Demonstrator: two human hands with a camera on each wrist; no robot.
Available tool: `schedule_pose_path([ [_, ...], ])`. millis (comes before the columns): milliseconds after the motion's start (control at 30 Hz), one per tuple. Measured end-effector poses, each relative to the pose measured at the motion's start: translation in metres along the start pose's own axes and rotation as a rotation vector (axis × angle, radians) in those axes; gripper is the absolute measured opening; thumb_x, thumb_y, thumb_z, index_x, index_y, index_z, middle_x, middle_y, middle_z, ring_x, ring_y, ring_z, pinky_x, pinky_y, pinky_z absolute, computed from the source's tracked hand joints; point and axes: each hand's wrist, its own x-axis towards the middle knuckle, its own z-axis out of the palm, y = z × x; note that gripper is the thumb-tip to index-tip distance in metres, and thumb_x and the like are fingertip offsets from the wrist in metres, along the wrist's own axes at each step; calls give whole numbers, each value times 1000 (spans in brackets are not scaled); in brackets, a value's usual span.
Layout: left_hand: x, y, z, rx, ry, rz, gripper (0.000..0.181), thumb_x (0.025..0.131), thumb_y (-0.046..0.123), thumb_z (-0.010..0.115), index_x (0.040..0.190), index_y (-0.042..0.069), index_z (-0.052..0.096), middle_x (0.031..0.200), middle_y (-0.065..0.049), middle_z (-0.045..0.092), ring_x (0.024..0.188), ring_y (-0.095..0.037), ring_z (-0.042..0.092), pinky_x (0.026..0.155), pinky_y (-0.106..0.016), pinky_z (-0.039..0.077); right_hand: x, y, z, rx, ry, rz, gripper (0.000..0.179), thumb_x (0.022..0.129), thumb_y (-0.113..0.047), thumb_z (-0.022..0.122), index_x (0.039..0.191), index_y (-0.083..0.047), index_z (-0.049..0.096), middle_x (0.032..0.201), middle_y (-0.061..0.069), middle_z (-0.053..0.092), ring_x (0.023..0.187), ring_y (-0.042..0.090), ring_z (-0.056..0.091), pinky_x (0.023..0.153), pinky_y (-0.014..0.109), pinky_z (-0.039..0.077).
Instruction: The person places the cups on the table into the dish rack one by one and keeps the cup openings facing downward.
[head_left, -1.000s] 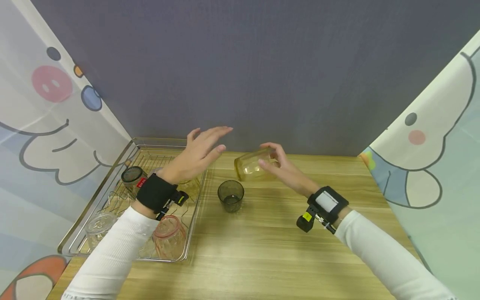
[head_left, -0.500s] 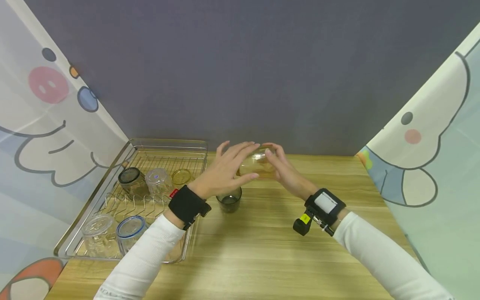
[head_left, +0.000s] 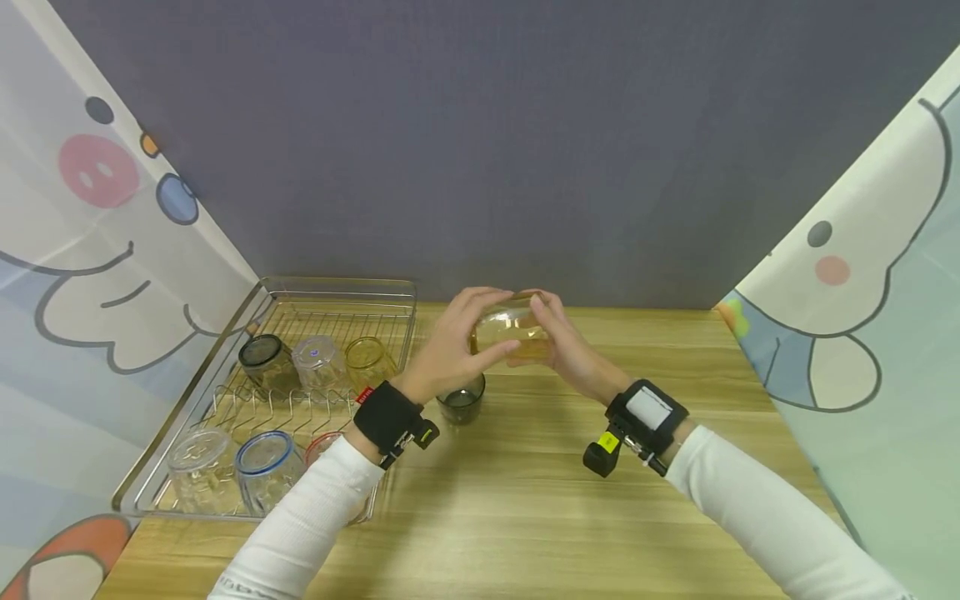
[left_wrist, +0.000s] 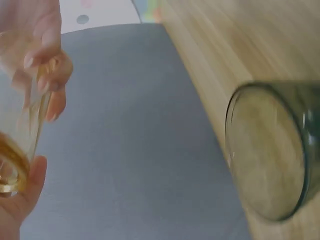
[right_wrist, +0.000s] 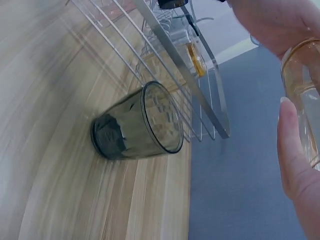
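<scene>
An amber glass tumbler [head_left: 506,327] is held tilted on its side above the table, between both hands. My left hand [head_left: 450,343] grips its left end; in the left wrist view the thumb lies by the thick amber base [left_wrist: 12,167]. From the right, my right hand [head_left: 576,348] holds the other end, thumb along the near side and fingers behind. A smoky grey glass [head_left: 461,406] stands upright on the table below the left hand, mouth up, partly covered by that hand in the head view. It shows whole in the right wrist view, its wall [right_wrist: 130,125] close to the rack.
A wire rack in a metal tray [head_left: 341,281] stands at the left. It bears a grey glass [head_left: 266,367], clear glasses, an amber glass [head_left: 369,360], a blue-rimmed glass [head_left: 264,471] and a red-rimmed one partly behind the left sleeve. A grey panel [head_left: 525,150] closes off the back.
My left hand has come right from above the rack and taken hold of the amber tumbler's left end. My right hand has kept its hold, nearly in place. The grey glass stays put.
</scene>
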Motion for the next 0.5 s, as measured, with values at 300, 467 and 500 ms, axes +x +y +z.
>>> schedule_pose_path([
  [300,-8,10,17,-444,236,-352,33,106,24,42,131,3,48,126,-12,54,108,-30,52,92,-36,44,2,1,11,38,14,16,74,97,-65,39,147,-18,10,135,21,27,119,44,56,98,52,53],
  [467,-7,13,21,-610,348,-462,32,106,23,39,126,0,50,125,-12,52,119,-24,50,107,-40,39,4,2,18,63,12,35,78,96,-65,42,148,-20,6,139,22,25,124,48,52,100,56,51],
  [500,-7,13,22,-625,367,-473,32,106,22,39,125,-1,50,125,-11,52,119,-21,49,108,-41,38,5,2,19,65,8,38,79,96,-65,42,149,-19,5,140,23,24,126,48,50,101,56,50],
])
